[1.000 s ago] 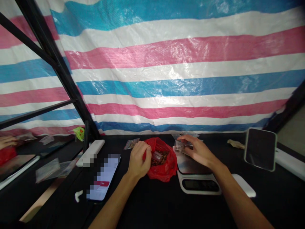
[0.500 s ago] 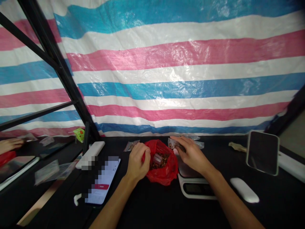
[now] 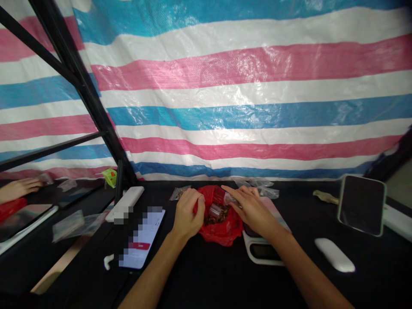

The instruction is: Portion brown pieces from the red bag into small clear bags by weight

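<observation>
A red plastic bag (image 3: 222,236) stands wide open on the black table, with small brown pieces (image 3: 222,218) inside. Among them lies a small clear plastic cup (image 3: 215,210). My left hand (image 3: 189,212) is closed on the bag's left rim, its fingertips partly hidden. Over the bag's right side, my right hand (image 3: 252,208) pinches a small clear plastic bag (image 3: 228,199); its contents are hard to make out. Beneath my right forearm is a white digital scale (image 3: 262,259), partly covered.
Behind my left hand lies a small filled zip bag (image 3: 179,193); clear bags (image 3: 265,189) lie behind the scale. A phone (image 3: 141,240), an earbud (image 3: 108,262) and a power bank (image 3: 127,201) are left. Rightward are a white mouse (image 3: 334,255) and a propped screen (image 3: 362,206).
My right hand has moved left with the small clear bag, from over the scale to over the red bag. My left hand stays at the rim. The view has shifted slightly.
</observation>
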Demonstrator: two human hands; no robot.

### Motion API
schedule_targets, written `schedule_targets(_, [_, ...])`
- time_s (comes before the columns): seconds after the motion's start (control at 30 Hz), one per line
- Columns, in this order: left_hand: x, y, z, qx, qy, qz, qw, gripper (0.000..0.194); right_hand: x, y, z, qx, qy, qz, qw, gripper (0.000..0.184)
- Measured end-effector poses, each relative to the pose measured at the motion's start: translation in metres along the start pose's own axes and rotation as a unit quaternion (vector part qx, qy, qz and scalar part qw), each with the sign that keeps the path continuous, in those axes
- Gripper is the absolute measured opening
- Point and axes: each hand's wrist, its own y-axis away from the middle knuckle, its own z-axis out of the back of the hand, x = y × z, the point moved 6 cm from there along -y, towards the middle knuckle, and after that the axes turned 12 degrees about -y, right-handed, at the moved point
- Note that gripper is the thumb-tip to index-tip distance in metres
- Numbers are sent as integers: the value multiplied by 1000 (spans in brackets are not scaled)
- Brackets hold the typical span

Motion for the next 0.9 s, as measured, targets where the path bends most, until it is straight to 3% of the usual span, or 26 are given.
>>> schedule_targets(0.53, [4, 2, -2, 10, 4, 18, 1000, 24, 8, -2, 12, 0, -33, -11, 999, 42])
schedule_targets(0.67, [5, 3, -3, 10, 1, 22, 1000, 24, -9, 1, 29, -14, -22, -36, 999, 38])
schedule_targets(0.77, [4, 1, -4, 10, -6, 15, 1000, 25, -27, 7, 34, 18, -19, -56, 998, 36])
schedule_targets(0.9, [4, 0, -3, 4, -8, 13, 1000, 25, -38, 11, 37, 37, -54, -66, 996, 46])
